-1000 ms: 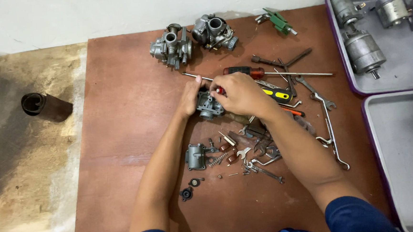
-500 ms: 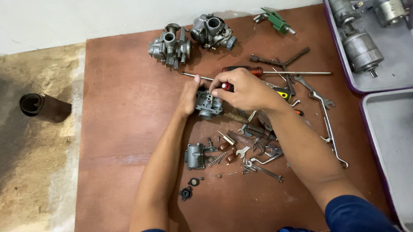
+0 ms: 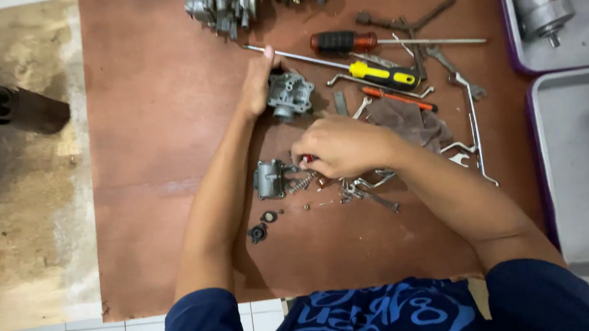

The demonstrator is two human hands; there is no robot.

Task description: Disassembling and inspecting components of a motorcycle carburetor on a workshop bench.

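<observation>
A yellow-handled screwdriver [image 3: 383, 73], grey rag [image 3: 408, 123] and dark cylinder [image 3: 22, 108] lie nearby.

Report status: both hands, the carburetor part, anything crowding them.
Left hand steadies grey carburetor body. Right hand pinches a small red-tipped piece, mostly hidden. Springs and small parts cluttered beneath it.

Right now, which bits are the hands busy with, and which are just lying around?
Busy with:
left hand on the grey carburetor body
right hand over the small parts beside the float bowl

Lying around:
yellow-handled screwdriver
red-and-black screwdriver
grey rag
grey tray
dark cylinder
</observation>
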